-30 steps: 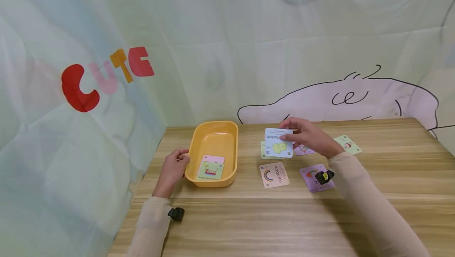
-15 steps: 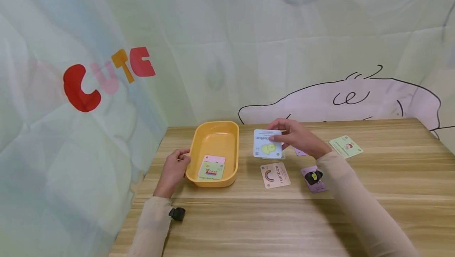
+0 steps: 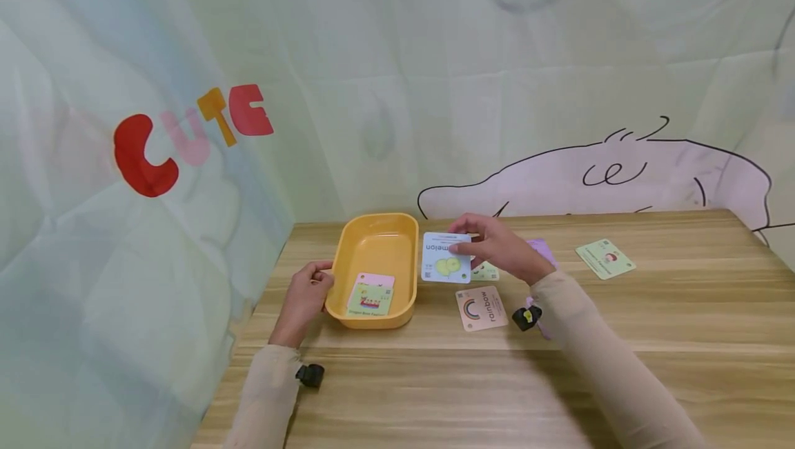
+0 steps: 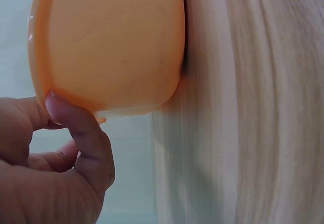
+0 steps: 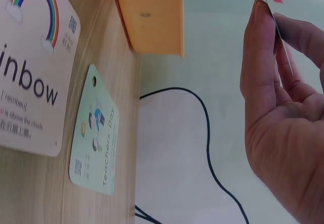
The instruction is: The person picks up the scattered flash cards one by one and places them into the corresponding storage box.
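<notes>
My right hand (image 3: 502, 250) pinches a pale blue melon card (image 3: 446, 257) by its right edge, above the table beside the tray's right wall. In the right wrist view the card is seen edge-on between thumb and fingers. My left hand (image 3: 303, 295) grips the left rim of a yellow plastic tray (image 3: 375, 223); the left wrist view shows thumb and fingers at that rim. Inside the tray lie a green Dragon Boat Festival card (image 3: 369, 301) and a pink card (image 3: 376, 278) partly under it.
Right of the tray a rainbow card (image 3: 482, 308) and a green Teachers' Day card (image 5: 96, 133) lie on the wooden table (image 3: 397, 394). Another green card (image 3: 605, 258) lies farther right. Purple cards are partly hidden by my right arm. A printed curtain (image 3: 348, 90) hangs behind.
My right hand has carried the melon card leftward, from above the loose cards to beside the tray. My left hand has stayed on the tray's rim.
</notes>
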Tool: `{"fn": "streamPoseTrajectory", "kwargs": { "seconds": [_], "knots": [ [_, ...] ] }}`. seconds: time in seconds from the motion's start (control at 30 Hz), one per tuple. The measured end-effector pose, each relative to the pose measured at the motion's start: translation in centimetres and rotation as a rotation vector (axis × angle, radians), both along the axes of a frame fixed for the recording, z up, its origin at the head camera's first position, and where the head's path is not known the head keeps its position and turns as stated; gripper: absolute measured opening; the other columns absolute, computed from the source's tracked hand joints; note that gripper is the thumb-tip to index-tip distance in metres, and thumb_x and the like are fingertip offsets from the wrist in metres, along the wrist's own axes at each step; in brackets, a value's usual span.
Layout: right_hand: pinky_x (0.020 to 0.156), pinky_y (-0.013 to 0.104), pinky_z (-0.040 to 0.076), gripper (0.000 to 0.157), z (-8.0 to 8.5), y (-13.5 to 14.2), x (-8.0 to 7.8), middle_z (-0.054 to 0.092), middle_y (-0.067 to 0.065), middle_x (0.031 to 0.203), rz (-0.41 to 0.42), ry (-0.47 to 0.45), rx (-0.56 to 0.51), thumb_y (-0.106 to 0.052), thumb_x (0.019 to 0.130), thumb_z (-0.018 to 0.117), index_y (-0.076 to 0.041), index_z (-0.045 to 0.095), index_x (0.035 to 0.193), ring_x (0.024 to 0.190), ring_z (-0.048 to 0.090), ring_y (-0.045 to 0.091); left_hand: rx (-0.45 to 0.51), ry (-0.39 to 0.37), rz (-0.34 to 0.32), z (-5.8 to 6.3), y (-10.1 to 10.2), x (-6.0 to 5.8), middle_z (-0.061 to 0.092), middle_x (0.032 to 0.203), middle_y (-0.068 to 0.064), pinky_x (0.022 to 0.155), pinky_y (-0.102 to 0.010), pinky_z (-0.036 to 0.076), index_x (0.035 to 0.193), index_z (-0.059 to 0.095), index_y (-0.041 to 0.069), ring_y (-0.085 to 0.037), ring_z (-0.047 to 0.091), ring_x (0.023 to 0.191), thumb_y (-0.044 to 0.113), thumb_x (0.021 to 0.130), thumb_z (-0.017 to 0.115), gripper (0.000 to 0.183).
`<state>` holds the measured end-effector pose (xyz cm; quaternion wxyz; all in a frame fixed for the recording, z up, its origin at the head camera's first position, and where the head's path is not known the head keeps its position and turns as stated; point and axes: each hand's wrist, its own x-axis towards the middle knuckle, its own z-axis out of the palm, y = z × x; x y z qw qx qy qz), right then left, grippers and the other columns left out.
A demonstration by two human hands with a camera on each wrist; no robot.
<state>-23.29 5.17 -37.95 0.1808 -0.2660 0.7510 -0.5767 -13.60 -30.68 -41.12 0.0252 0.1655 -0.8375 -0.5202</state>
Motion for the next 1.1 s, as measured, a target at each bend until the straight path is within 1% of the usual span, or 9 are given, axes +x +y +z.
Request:
{"fn": "streamPoseTrajectory", "kwargs": {
  "seconds": [0.4, 0.73, 0.97, 1.1],
  "knots": [
    [0.076, 0.043, 0.060, 0.032, -0.3, -2.4, 0.4, 0.062, 0.012, 0.124, 0.005, -0.033, -0.054, -0.019, 0.095, 0.071, -0.011, 0.062, 0.124, 0.098, 0.068, 0.030, -0.005, 0.022, -0.010, 0.0, -0.1, 0.2, 0.052, 0.102, -0.012, 0.054, -0.026, 0.049, 0.137, 0.056, 0.005, -0.020, 0.054, 0.072, 0.014, 0.101, 0.051, 0.037],
    [0.075, 0.043, 0.061, 0.029, -0.3, -3.9, 0.6, 0.062, 0.014, 0.121, 0.024, -0.030, -0.080, -0.014, 0.096, 0.069, -0.008, 0.062, 0.123, 0.097, 0.068, 0.029, 0.009, 0.037, -0.024, 0.1, -0.1, 0.2, 0.052, 0.101, -0.011, 0.053, -0.027, 0.049, 0.136, 0.056, 0.004, -0.019, 0.053, 0.070, 0.013, 0.101, 0.052, 0.037],
    [0.074, 0.044, 0.061, 0.026, -0.5, -5.2, 0.7, 0.063, 0.013, 0.117, 0.026, -0.027, -0.087, -0.012, 0.095, 0.070, -0.009, 0.064, 0.121, 0.097, 0.069, 0.029, 0.005, 0.031, -0.016, 0.1, -0.1, 0.1, 0.053, 0.102, -0.012, 0.054, -0.027, 0.049, 0.136, 0.056, 0.004, -0.021, 0.054, 0.071, 0.013, 0.100, 0.051, 0.037],
    [0.072, 0.042, 0.061, 0.028, -0.6, -6.0, 0.8, 0.063, 0.013, 0.115, 0.018, -0.025, -0.077, -0.012, 0.095, 0.071, -0.009, 0.063, 0.122, 0.095, 0.069, 0.026, 0.000, 0.019, -0.014, 0.1, -0.1, 0.2, 0.053, 0.104, -0.013, 0.056, -0.027, 0.050, 0.137, 0.055, 0.005, -0.021, 0.055, 0.074, 0.014, 0.101, 0.050, 0.037]
  ]
}}
